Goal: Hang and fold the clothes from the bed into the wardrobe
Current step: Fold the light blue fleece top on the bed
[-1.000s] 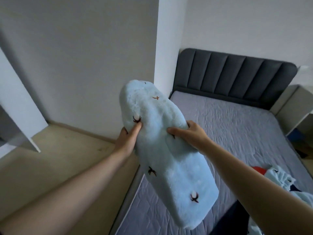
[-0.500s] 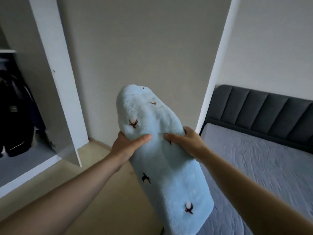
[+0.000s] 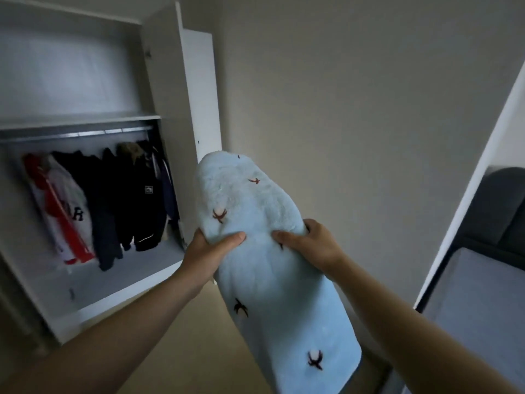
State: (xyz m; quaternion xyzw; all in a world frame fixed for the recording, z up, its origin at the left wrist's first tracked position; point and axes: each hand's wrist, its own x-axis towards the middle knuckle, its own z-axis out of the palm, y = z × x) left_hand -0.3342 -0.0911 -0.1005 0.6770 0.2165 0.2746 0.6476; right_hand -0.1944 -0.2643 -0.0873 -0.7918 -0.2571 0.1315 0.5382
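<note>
A folded, fluffy light-blue garment [image 3: 267,274] with small dark embroidered motifs is held out in front of me, long and tilted. My left hand [image 3: 208,251] grips its left edge, thumb on top. My right hand [image 3: 309,243] grips its right edge, thumb lying across the top. The open white wardrobe [image 3: 85,120] fills the left of the view. Dark jackets [image 3: 133,200] and a red and white jacket [image 3: 62,211] hang from its rail [image 3: 76,135]. The shelf above the rail holds nothing I can see.
The wardrobe's open door [image 3: 199,95] stands between the wardrobe and the beige wall. A white wall corner [image 3: 466,194] rises at the right, with the dark headboard [image 3: 505,206] and grey bed [image 3: 477,302] behind it. Wooden floor [image 3: 193,348] lies below my arms.
The view has swung left from the bed to the wardrobe, whose inside now shows. Both hands keep the same hold on the blue garment.
</note>
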